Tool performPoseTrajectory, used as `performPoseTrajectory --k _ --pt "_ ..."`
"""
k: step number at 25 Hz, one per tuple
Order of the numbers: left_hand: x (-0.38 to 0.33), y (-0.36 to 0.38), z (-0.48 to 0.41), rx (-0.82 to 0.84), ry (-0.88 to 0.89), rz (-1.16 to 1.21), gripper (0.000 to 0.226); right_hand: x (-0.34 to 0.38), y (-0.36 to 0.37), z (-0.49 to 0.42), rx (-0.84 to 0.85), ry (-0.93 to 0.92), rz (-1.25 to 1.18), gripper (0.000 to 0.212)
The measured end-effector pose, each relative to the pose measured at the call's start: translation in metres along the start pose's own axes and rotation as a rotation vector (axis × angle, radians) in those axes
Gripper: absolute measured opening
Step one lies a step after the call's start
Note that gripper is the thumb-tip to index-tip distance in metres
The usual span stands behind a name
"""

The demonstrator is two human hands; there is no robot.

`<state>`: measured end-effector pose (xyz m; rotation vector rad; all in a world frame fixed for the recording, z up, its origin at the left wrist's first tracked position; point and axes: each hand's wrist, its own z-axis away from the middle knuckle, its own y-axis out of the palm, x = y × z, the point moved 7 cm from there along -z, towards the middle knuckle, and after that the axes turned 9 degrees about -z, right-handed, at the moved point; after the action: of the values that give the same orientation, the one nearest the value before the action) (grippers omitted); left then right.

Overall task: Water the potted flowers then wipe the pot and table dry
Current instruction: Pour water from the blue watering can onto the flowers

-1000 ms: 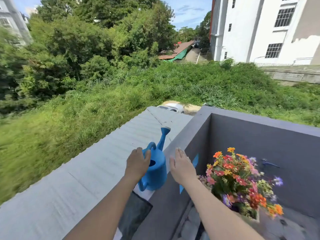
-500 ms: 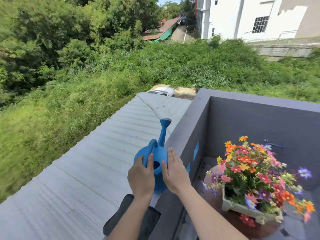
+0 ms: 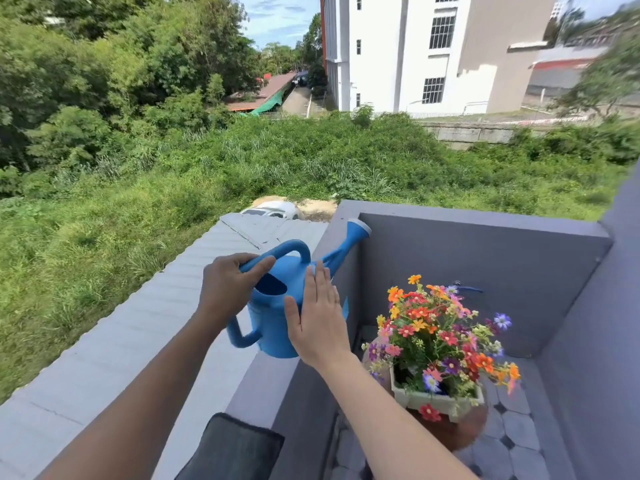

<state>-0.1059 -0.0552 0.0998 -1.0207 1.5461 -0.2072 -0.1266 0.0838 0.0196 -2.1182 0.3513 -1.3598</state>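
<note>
**Bringing water across without a spill**

Nearest, a dark cloth (image 3: 235, 448) is lying on the ledge (image 3: 263, 379), just below the watering can (image 3: 273, 323). The left hand (image 3: 228, 289) is gripping the can's top handle, and the right hand (image 3: 318, 317), fingers straight, is pressing flat against its side. The potted flowers (image 3: 436, 334) are sitting to the right of the can and lower, well apart. By my judgement, holding the can level until its spout (image 3: 346, 244) is hanging over the pot (image 3: 440, 401) is the way to avoid drips.

Grey parapet ledge (image 3: 263, 386), dark grey cloth (image 3: 235, 448) draped over its near end, round brown desk (image 3: 464, 431) carrying white flower pot (image 3: 440, 402), tiled floor (image 3: 516, 433) beneath.
</note>
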Motion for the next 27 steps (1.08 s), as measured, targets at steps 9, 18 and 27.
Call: performPoseTrajectory --k 9,18,27 --pt "-0.113 -0.002 -0.016 0.212 0.353 -0.228 0.012 0.024 -0.065 0.028 -0.148 -0.058 0.019 0.08" --pt "-0.179 0.016 -0.007 0.336 0.588 -0.629 0.029 0.03 -0.071 0.042 -0.11 0.032 -0.094 0.063" --pt "-0.205 0.031 0.003 0.422 0.737 -0.811 0.029 0.038 -0.077 0.052 -0.174 0.015 -0.132 0.064"
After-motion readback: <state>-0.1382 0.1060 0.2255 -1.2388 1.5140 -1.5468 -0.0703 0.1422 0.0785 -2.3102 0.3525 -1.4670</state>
